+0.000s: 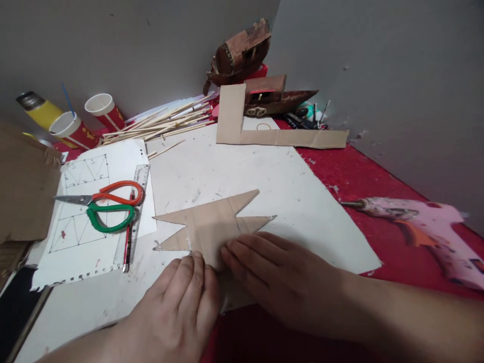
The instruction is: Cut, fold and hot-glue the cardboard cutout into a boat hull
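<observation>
Between my two hands, near the front of the desk (342,174), lies a flat brown cardboard piece with pointed tips (207,227), resting on a pale sheet (298,186). My left hand (185,297) is curled nearly closed at its near edge, the bent fingers bunched together on the card. My right hand (280,277) lies flatter, fingers side by side on the near right part; its thumb is hidden, so I can't tell whether it pinches or only presses.

I judge the card light and dry, stiff across its broad middle but easily creased. The slim tips look weakest and could bend or fray, so the solid body between the notches seems the place to take hold.

The surface is matt, with faint lines across it and small whitish marks along the cut edges. Two sharp points stick out on the left and two on the right. Beyond it, an L-shaped strip of the same plain brown cardboard (260,137) lies near a loose heap of thin, pale wooden sticks (162,123). To the right is a smooth pink plastic glue gun with an orange trigger (427,219).
</observation>
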Demonstrator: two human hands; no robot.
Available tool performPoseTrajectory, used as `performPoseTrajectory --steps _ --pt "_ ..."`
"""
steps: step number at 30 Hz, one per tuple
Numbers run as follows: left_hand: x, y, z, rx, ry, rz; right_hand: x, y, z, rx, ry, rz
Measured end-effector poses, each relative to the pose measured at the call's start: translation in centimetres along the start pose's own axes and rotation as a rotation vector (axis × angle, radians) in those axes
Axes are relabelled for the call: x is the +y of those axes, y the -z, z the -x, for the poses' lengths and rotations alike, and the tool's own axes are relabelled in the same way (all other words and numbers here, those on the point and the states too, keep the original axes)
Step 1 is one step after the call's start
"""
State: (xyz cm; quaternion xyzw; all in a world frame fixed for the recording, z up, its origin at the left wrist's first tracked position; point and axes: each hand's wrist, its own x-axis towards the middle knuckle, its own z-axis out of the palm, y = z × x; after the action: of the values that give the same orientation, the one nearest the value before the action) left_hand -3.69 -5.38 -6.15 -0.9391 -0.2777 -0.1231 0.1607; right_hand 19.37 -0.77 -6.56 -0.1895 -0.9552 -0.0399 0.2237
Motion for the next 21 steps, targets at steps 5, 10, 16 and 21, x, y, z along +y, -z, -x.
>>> performPoseTrajectory --steps 5,10,16,21 --pt "0.0 0.0 -0.3 -0.011 0.029 -0.015 0.2 0.2 -0.2 -0.021 0.019 0.000" --pt "-0.6 -0.2 -0.9 0.056 0.003 -0.004 0.3 0.4 -0.7 -0.028 0.019 -0.012" --pt "-0.8 -0.1 -1.4 0.087 -0.049 -0.015 0.0 -0.2 -1.0 0.044 -0.055 -0.025" --pt "-0.9 0.1 -1.6 0.077 -0.086 -0.018 -0.1 -0.3 -1.0 0.016 0.011 -0.009"
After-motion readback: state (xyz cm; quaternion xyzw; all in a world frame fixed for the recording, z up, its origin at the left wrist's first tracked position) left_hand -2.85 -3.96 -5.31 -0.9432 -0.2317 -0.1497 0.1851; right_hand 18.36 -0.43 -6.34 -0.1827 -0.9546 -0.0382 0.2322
